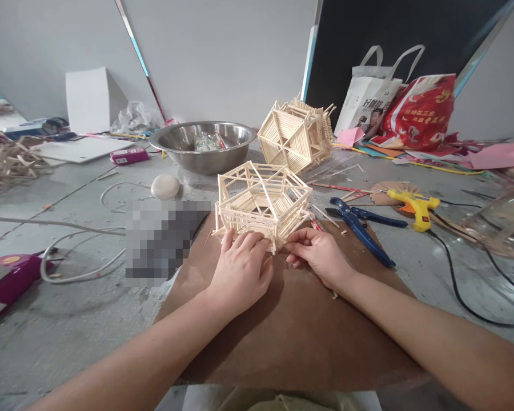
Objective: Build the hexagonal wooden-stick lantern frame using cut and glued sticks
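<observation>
A six-sided open frame of pale wooden sticks [263, 197] sits on the brown board [308, 342], its stick-lined inner part showing through the top. My left hand [244, 268] is at its near side, fingers curled over the lower edge and gripping it. Close to the frame's near right corner, my right hand [319, 257] is closed with thumb and index finger pinched together. Whatever lies between those fingertips is too small to make out. Behind the frame stands a larger stick structure [297, 134] with slatted faces and a star-like pattern.
Right of the board's middle lie blue-handled cutters [364, 228] and a yellow glue gun [420, 208] with a black cord. A steel bowl [203, 162] holds clear bits. Farther back are a red bag [428, 114] and a white bag [364, 94]. Cables [75, 268] loop at left.
</observation>
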{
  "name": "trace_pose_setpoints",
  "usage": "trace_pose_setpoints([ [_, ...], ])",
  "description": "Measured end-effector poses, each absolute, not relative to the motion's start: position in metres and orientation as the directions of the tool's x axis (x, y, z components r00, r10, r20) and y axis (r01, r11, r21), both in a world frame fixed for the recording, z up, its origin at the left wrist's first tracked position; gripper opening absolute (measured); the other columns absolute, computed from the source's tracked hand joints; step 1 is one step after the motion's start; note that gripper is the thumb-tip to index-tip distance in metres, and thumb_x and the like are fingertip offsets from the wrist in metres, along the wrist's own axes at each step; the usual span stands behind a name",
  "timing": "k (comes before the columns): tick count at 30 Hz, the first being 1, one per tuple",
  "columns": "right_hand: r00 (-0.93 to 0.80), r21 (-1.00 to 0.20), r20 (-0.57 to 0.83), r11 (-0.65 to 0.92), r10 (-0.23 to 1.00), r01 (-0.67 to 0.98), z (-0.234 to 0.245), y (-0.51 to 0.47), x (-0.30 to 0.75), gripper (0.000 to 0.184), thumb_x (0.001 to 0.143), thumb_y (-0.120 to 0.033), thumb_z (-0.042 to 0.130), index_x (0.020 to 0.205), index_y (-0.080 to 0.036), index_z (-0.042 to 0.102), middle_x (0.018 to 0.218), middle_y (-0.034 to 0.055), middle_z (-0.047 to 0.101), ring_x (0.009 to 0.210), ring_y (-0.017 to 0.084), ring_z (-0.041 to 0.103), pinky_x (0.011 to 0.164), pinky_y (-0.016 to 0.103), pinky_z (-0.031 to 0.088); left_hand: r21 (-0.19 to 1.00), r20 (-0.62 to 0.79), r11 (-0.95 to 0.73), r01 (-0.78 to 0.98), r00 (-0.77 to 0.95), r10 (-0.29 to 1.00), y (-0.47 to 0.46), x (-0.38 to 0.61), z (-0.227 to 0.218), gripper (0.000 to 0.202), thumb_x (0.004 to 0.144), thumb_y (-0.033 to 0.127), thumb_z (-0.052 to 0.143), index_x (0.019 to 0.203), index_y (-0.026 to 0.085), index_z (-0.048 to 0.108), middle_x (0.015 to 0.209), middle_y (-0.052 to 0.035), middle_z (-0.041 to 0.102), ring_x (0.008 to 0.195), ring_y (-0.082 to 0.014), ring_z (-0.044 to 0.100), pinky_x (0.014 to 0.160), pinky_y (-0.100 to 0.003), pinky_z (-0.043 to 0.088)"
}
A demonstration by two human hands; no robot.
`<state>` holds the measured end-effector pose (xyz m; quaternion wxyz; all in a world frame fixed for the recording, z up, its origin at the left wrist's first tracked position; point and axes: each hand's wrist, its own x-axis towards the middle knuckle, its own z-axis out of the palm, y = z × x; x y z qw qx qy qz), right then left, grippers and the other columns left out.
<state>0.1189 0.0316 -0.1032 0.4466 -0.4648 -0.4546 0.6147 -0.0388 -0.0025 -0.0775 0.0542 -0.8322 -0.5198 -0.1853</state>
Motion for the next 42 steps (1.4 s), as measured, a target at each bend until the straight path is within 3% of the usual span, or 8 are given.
trace_pose_setpoints([
  [26, -0.208, -0.98, -0.137, -0.164, 0.969, -0.115, -0.105, 0.031, 0.121, 0.026, 0.055, -0.03, 0.07, 0.068, -0.016, 0.053, 0.05, -0.0058, 0.056, 0.043, 0.006, 0.051, 0.043, 0.018, 0.041, 0.135, 0.371, -0.467, 0.874, 0.393, 0.842, -0.003, -0.042, -0.08, 0.029, 0.076, 0.019, 0.042, 0.102, 0.015, 0.054, 0.104, -0.0089, 0.056, 0.104, -0.0244, 0.045, 0.095, -0.046, 0.024],
  [30, -0.214, -0.978, -0.138, -0.167, 0.967, -0.123, -0.106, 0.031, 0.121, 0.029, 0.054, -0.031, 0.071, 0.069, -0.016, 0.052, 0.049, -0.0056, 0.056, 0.042, 0.006, 0.051, 0.043, 0.018, 0.04, 0.135, 0.428, -0.487, 0.863, 0.393, 0.814, -0.002, -0.044, -0.083, 0.029, 0.075, 0.017, 0.043, 0.101, 0.016, 0.053, 0.103, -0.0093, 0.055, 0.103, -0.0251, 0.045, 0.094, -0.046, 0.028],
  [36, -0.195, -0.979, -0.162, -0.182, 0.967, -0.088, -0.104, 0.029, 0.123, 0.025, 0.058, -0.033, 0.068, 0.069, -0.015, 0.053, 0.047, -0.0047, 0.056, 0.042, 0.007, 0.05, 0.045, 0.019, 0.041, 0.092, 0.555, -0.566, 0.82, 0.429, 0.712, -0.005, -0.049, -0.081, 0.034, 0.076, 0.013, 0.042, 0.11, 0.009, 0.046, 0.108, -0.0123, 0.051, 0.105, -0.0226, 0.042, 0.091, -0.036, 0.036],
  [42, -0.167, -0.998, 0.005, 0.016, 0.986, 0.063, -0.1, 0.027, 0.135, 0.022, 0.067, -0.037, 0.06, 0.069, -0.016, 0.054, 0.056, -0.0023, 0.057, 0.041, 0.006, 0.046, 0.042, 0.02, 0.037, 0.142, 0.653, -0.611, 0.779, 0.39, 0.65, -0.012, -0.053, -0.072, 0.024, 0.076, 0.012, 0.045, 0.099, 0.014, 0.052, 0.089, -0.0071, 0.058, 0.082, -0.0177, 0.051, 0.074, -0.032, 0.043],
])
